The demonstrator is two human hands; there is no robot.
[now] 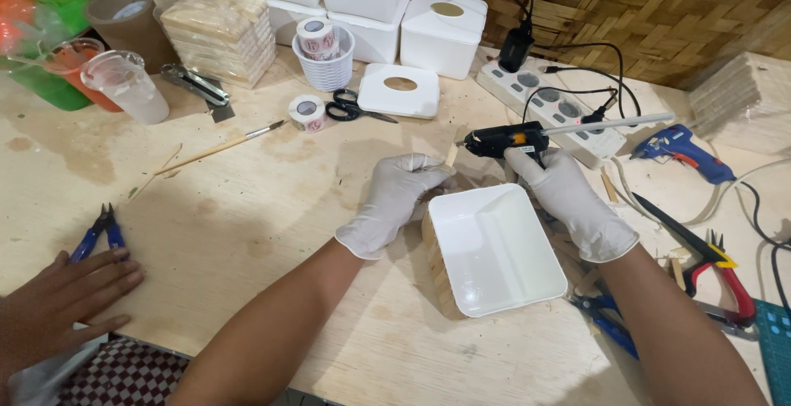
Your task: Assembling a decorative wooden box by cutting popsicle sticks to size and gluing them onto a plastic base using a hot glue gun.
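while the right hand [568, 196] grips a black glue gun [504, 140], the left hand [395, 196] pinches a wooden stick [451, 156] beside the white box [486, 249].

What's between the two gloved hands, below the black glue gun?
In the head view, a white rectangular plastic box with wooden slats on its side lies between the left hand and right hand, under the black glue gun.

Both forearms bare, reaching forward from bottom edge, converging toward centre. Left hand [394, 203] in white glove, palm down, wrist slightly bent, fingers [428, 169] curled inward, tips pinched together. Right hand [567, 196] in white glove, fist-like grip, knuckles toward camera, fingers wrapped tight, thumb side up. Glove cuffs end at wrists. Hands near each other, not touching.
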